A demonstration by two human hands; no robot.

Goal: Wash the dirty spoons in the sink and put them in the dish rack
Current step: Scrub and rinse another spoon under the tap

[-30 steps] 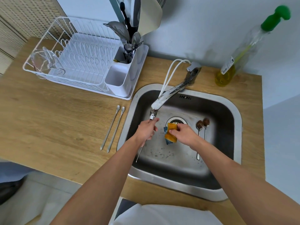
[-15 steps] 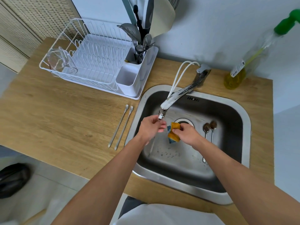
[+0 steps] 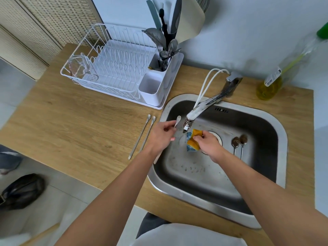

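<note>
My left hand (image 3: 162, 134) grips a long-handled spoon (image 3: 177, 121) at the sink's left rim, its small bowl pointing up beside the faucet spout (image 3: 195, 113). Over the drain, my right hand (image 3: 206, 142) holds a yellow and blue sponge (image 3: 193, 141). Two dirty spoons (image 3: 239, 142) with brown residue lie side by side on the floor of the steel sink (image 3: 276, 132). On the wooden counter, just left of the sink, two clean-looking spoons (image 3: 142, 137) lie parallel. At the back left stands the white dish rack (image 3: 113, 68).
The rack's cutlery holder (image 3: 152, 87) has an empty front compartment and utensils (image 3: 165, 43) in the back one. A clear glass (image 3: 83, 68) lies in the rack's left end. A dish soap bottle (image 3: 273, 82) stands at the back right. A dark bag (image 3: 19, 190) is on the floor.
My left hand has drawn the spoon out from under the spout toward the sink's left rim. The right hand stays over the drain with the sponge. The camera has shifted left.
</note>
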